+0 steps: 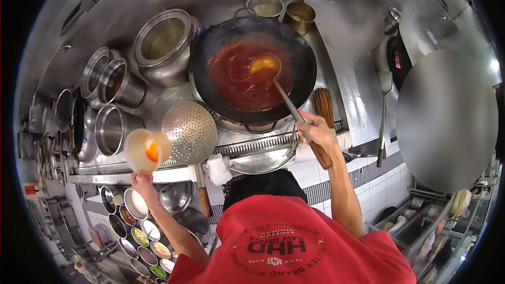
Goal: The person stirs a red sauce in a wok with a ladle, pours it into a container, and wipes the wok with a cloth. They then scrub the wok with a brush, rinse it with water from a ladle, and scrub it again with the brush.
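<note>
Ladle rests in the red sauce of the wok, ahead of the right hand closed around its handle. The left hand grips a plastic cup from below.

One wok, one ladle, one perforated skimmer, one plastic tub, two small pots behind the wok, four steel pots along the counter's left.

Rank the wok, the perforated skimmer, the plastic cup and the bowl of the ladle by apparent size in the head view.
1. wok
2. perforated skimmer
3. plastic cup
4. bowl of the ladle
The cup is held nearer the camera, so the last two are unsure.
</note>
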A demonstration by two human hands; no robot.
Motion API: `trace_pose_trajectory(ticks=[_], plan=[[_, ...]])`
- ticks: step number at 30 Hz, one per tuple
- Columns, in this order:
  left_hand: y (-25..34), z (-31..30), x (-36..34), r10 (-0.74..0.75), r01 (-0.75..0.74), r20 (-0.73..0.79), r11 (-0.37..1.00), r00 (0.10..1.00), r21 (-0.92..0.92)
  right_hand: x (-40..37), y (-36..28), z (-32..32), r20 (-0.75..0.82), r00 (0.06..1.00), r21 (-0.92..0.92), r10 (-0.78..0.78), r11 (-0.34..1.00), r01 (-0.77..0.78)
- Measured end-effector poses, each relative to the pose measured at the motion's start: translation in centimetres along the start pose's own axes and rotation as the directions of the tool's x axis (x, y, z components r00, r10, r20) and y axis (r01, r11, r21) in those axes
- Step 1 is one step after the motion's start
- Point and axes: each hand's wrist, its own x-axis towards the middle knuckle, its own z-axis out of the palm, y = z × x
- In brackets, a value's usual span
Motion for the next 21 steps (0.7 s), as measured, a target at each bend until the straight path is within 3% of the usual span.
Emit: trace_pose_trajectory(ticks=[1, 2, 5, 7, 11, 12, 13, 14, 15, 18, 20, 21], plan=[[-0.5, 0.3, 0.0, -0.01, 0.01, 0.056, 1.0, 0.998, -0.007, 0.7, -0.6, 0.4, -0.053, 0.998, -0.173, -0.044, 0.984, 0.034], [0.3, 1.9, -1.2, -0.026, 0.028, 0.093, 1.0, 0.995, -0.014, 1.6, -0.2, 0.9, -0.049, 0.998, -0.175, -0.047, 0.984, 0.038], [-0.2, 5.0, -2.2, -0.071, 0.067, 0.157, 0.997, 0.985, 0.029, 2.9, 0.8, 2.2, -0.059, 0.994, -0.135, -0.089, 0.988, 0.081], [-0.7, 6.5, -2.6, -0.044, 0.045, 0.168, 0.999, 0.985, -0.003, 0.7, 1.2, 2.3, 0.051, 0.998, 0.136, 0.033, 0.99, -0.04], [-2.3, 7.5, -2.7, -0.021, 0.009, 0.128, 0.996, 0.992, 0.089, -1.5, 0.9, -0.9, 0.124, 0.991, 0.104, 0.057, 0.992, -0.07], [-2.1, 7.8, -3.1, 0.006, -0.021, 0.133, 0.993, 0.991, 0.114, -1.0, 1.1, -1.4, 0.074, 0.997, -0.067, 0.014, 0.998, -0.009], [-1.9, 8.1, -3.5, 0.033, -0.052, 0.138, 0.989, 0.99, 0.141, -0.5, 1.4, -1.8, 0.075, 0.997, -0.07, 0.012, 0.998, -0.006], [-1.9, 8.2, -3.6, 0.008, -0.025, 0.093, 0.983, 0.996, 0.182, -0.2, 1.4, -1.8, 0.03, 0.976, -0.471, -0.215, 0.858, 0.203], [-1.7, 8.2, -3.6, 0.013, -0.03, 0.095, 0.983, 0.995, 0.18, -0.1, 1.4, -1.8, 0.079, 0.899, -0.786, -0.43, 0.528, 0.322], [-1.6, 7.9, -4.0, -0.065, 0.052, 0.084, 0.989, 0.994, 0.141, -1.5, 2.0, -2.6, 0.059, 0.846, -0.811, -0.53, 0.468, 0.35], [-1.3, 7.6, -4.6, 0.189, -0.18, 0.002, 0.928, 0.982, 0.327, -2.8, 2.5, -3.0, 0.045, 0.835, -0.805, -0.549, 0.475, 0.355], [-1.2, 7.4, -4.9, 0.187, -0.178, 0.004, 0.928, 0.982, 0.327, -2.9, 3.6, -3.2, 0.043, 0.836, -0.806, -0.547, 0.475, 0.353]])
